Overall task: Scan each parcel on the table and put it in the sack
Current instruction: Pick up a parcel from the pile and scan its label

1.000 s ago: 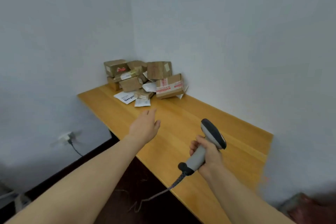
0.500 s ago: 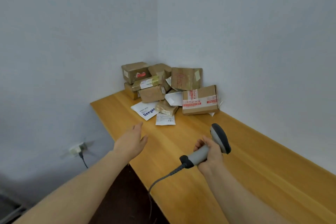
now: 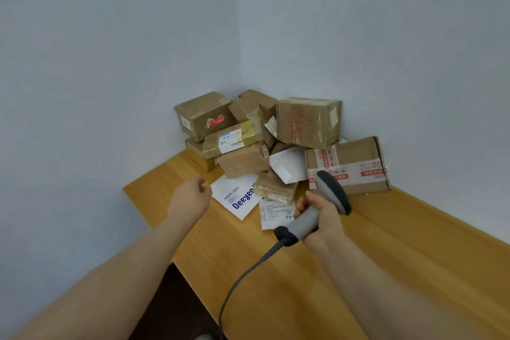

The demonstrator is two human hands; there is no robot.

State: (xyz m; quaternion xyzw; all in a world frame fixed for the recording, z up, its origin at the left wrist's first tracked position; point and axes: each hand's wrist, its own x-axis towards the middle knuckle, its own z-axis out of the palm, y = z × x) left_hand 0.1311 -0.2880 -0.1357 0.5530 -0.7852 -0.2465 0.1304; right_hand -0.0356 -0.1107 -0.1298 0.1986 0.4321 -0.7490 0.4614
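Cardboard parcels (image 3: 242,163) are lying heaped in the far corner of the wooden table (image 3: 400,257). Your right hand (image 3: 324,218) is gripping the scanner (image 3: 332,193) near them; your left hand (image 3: 190,199) is hovering, loosely curled and holding nothing, beside a white mailer (image 3: 237,197).

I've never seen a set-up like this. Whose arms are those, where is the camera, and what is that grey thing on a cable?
There is no machine here. A person wears a wide-angle camera on the head, so every picture looks forward and down at their own arms. On the wooden table, a pile of parcels sits in the corner: brown cardboard boxes and, in front, a white mailer bag with blue lettering. The right hand grips a grey barcode scanner by its handle, and its cable trails down towards the person. The left hand holds nothing, close beside the white bag. No sack is in view.
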